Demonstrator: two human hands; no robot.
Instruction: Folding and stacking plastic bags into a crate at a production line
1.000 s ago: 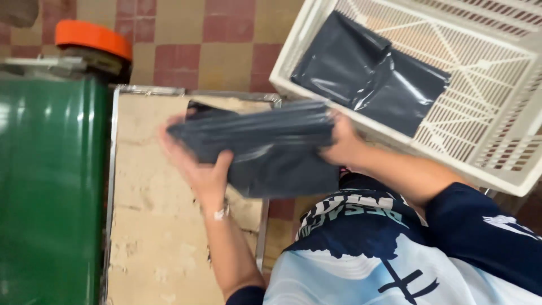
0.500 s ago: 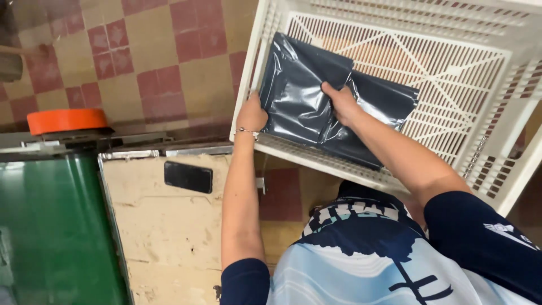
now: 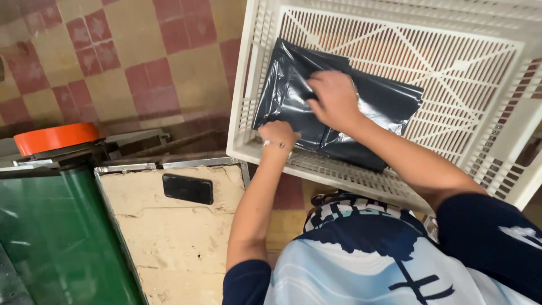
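A stack of dark grey plastic mailer bags lies inside a white slatted plastic crate on the floor. My right hand rests on top of the bags, fingers pressing down on the upper one. My left hand sits at the near edge of the bags, just inside the crate's rim, fingers curled against them. Both forearms reach over the crate wall.
A worn beige worktop with a metal rim is below left, with a black phone lying on it. A green surface and an orange tape roll are at the far left. Red and tan tiles cover the floor.
Both hands carried the dark bags from over the worktop into the crate. The bags now lie flat on those in the crate, with my right hand pressing on top.
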